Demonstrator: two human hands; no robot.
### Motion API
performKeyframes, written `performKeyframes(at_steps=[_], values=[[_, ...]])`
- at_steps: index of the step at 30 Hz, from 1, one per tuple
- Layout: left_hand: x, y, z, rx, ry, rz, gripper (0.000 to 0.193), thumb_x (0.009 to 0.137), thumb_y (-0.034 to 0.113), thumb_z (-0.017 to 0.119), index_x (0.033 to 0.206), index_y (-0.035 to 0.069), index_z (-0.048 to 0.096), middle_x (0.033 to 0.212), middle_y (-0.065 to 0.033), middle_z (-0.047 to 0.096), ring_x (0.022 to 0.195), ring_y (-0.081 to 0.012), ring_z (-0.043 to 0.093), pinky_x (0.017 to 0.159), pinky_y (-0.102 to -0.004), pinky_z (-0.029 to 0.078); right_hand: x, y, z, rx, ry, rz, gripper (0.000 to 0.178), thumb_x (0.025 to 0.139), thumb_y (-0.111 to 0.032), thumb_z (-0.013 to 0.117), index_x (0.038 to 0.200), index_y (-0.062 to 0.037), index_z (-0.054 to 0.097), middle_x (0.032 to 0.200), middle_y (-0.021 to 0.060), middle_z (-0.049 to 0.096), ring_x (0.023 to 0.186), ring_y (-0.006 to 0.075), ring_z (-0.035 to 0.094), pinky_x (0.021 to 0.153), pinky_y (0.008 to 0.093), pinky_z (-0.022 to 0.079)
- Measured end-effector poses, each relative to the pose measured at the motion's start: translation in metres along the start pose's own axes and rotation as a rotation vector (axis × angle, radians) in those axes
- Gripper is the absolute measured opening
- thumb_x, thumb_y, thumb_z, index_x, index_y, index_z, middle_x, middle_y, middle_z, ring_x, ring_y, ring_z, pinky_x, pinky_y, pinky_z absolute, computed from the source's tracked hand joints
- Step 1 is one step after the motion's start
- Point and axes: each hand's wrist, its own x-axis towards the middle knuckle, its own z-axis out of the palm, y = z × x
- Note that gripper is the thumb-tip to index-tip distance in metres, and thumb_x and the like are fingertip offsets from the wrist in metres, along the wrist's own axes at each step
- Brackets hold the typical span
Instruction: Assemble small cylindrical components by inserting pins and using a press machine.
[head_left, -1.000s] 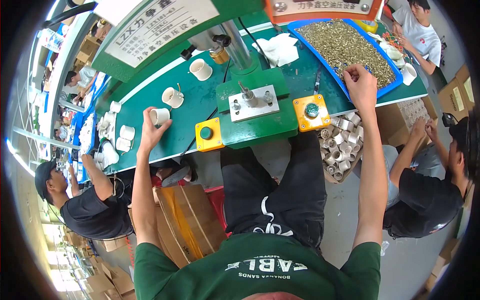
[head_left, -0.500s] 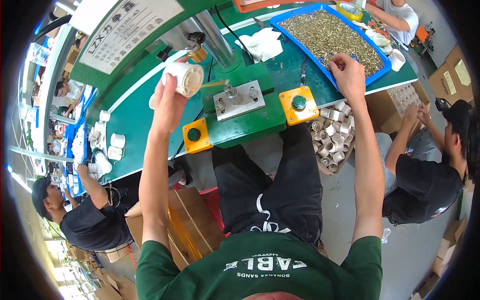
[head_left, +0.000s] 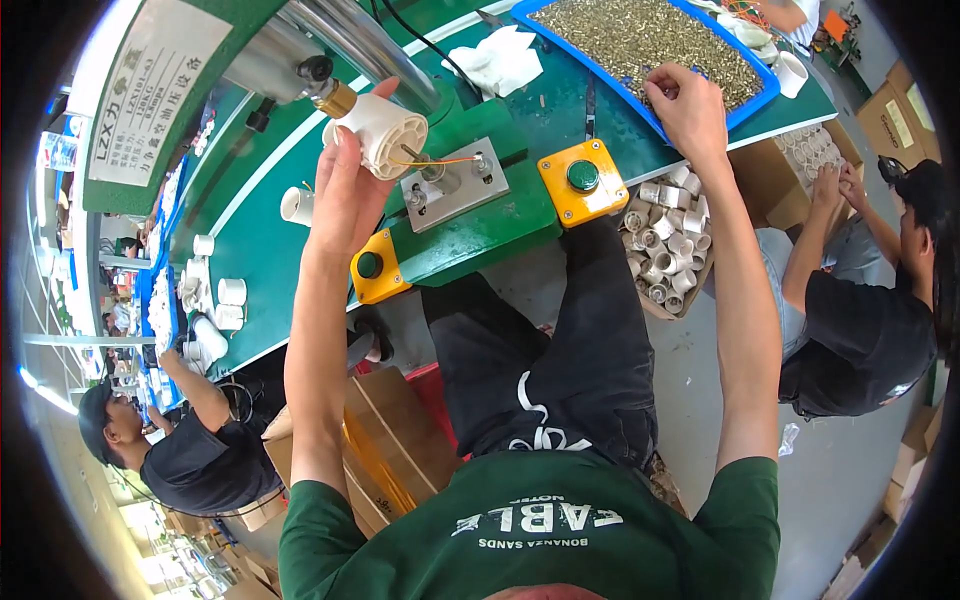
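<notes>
My left hand (head_left: 352, 195) is closed round a white plastic cylinder (head_left: 388, 138), held tilted with its ribbed open end toward the metal fixture of a green press. A thin post (head_left: 412, 152) on the fixture (head_left: 455, 188) reaches up to that end; whether it enters it I cannot tell. Thin coloured wires show beside the post. Just above the cylinder is the press's brass tip (head_left: 336, 100). My right hand (head_left: 690, 112) is pinched at the near edge of a blue tray (head_left: 655, 135) heaped with small brass pieces (head_left: 640, 45). Its fingertips hide whatever they hold.
Yellow boxes with green buttons, right (head_left: 583, 180) and left (head_left: 369, 265), flank the press. A white cup-like part (head_left: 297, 205) lies left of my left hand. A carton of white fittings (head_left: 665, 240) stands below the table edge. Co-workers sit at left and right.
My left hand has brought the white cylinder rightward to the fixture's post. My right hand stays pinched by the tray. The whole view has shifted a little.
</notes>
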Motion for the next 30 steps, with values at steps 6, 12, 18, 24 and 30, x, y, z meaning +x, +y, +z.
performKeyframes(at_steps=[6, 12, 18, 24, 30], values=[[0.001, 0.007, 0.004, 0.141, -0.049, 0.042, 0.081, 0.089, 0.057, 0.050, 0.143, 0.001, 0.028, 0.125, -0.0081, 0.052, 0.116, -0.0173, 0.051, 0.099, -0.0334, 0.040, 0.001, 0.001, 0.001, 0.003, -0.003, -0.005, 0.016, 0.081, -0.020, 0.065, 0.092, -0.0093, 0.070, 0.083, 0.0114, 0.070, 0.077, 0.0289, 0.067, 0.072, 0.0369, 0.052], [0.004, 0.007, 0.000, 0.171, -0.060, 0.107, 0.063, 0.093, 0.045, 0.052, 0.137, 0.002, 0.038, 0.129, -0.0068, 0.050, 0.116, -0.0193, 0.052, 0.101, -0.0372, 0.042, 0.003, 0.003, 0.000, 0.004, -0.018, -0.004, 0.017, 0.081, -0.018, 0.064, 0.093, -0.0087, 0.070, 0.085, 0.0126, 0.070, 0.079, 0.0295, 0.067, 0.073, 0.0365, 0.052], [0.002, 0.018, 0.010, 0.422, -0.085, 0.282, 0.069, 0.074, 0.005, 0.076, 0.134, 0.004, 0.043, 0.116, -0.0074, 0.057, 0.108, -0.0176, 0.057, 0.095, -0.0331, 0.044, 0.004, 0.008, 0.004, 0.004, 0.031, -0.092, 0.018, 0.080, -0.017, 0.067, 0.094, -0.0074, 0.071, 0.072, 0.0108, 0.066, 0.062, 0.0194, 0.062, 0.064, 0.0322, 0.050], [-0.003, 0.004, 0.015, 0.442, -0.051, 0.132, 0.060, 0.077, 0.013, 0.077, 0.127, -0.002, 0.047, 0.113, -0.0081, 0.059, 0.106, -0.0165, 0.056, 0.095, -0.0301, 0.041, 0.004, 0.003, -0.004, 0.020, -0.020, -0.043, 0.017, 0.080, -0.017, 0.066, 0.093, -0.0068, 0.071, 0.079, 0.0145, 0.068, 0.072, 0.0268, 0.067, 0.069, 0.0361, 0.052], [-0.020, -0.015, 0.010, 0.436, 0.089, 0.275, 0.054, 0.083, 0.010, 0.069, 0.128, -0.002, 0.041, 0.122, -0.0109, 0.054, 0.115, -0.0193, 0.051, 0.099, -0.0310, 0.036, -0.005, -0.006, -0.009, 0.248, 0.018, -0.194, 0.013, 0.082, -0.011, 0.066, 0.091, -0.0020, 0.069, 0.080, 0.0104, 0.068, 0.066, 0.0167, 0.061, 0.065, 0.0300, 0.049]])
